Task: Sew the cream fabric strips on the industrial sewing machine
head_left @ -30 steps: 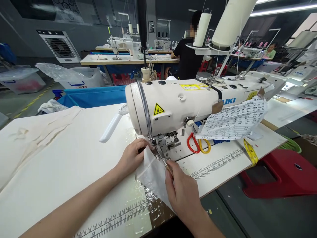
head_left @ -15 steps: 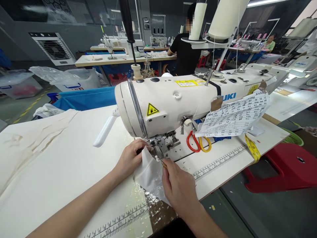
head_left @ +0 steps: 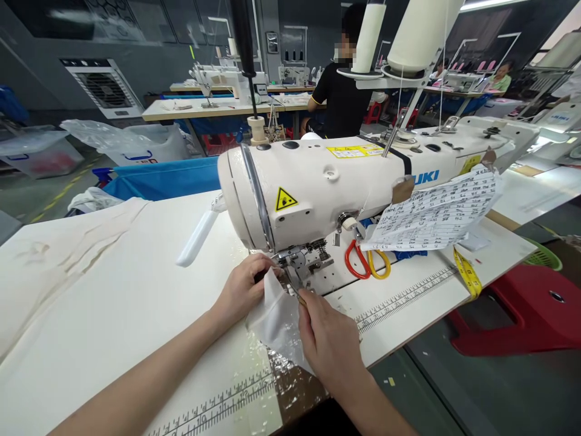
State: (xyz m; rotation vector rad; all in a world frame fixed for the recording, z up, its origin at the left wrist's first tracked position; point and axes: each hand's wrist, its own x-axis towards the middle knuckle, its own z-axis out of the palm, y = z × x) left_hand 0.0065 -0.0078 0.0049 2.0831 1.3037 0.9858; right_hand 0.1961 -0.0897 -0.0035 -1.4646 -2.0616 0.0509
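A small white fabric piece point(head_left: 275, 318) lies under the presser foot point(head_left: 295, 275) of a cream sewing machine point(head_left: 327, 188). My left hand point(head_left: 242, 290) has its fingers curled on the fabric's left edge, just left of the needle. My right hand point(head_left: 329, 345) is closed in a pinch on a thin metal tool point(head_left: 299, 297), its tip right at the presser foot, and it rests on the fabric's right side.
Red and yellow scissors point(head_left: 365, 263) lie right of the needle, under a printed paper sheet point(head_left: 436, 215) taped to the machine. A yellow tape measure point(head_left: 467, 275) hangs off the table edge. Cream cloth point(head_left: 68, 248) lies far left. A red stool point(head_left: 521, 315) stands at the right. A person point(head_left: 340, 91) sits beyond.
My right hand has slid up the fabric, bringing the tool's tip close to the presser foot. My left hand stays on the fabric. The view shifted slightly.
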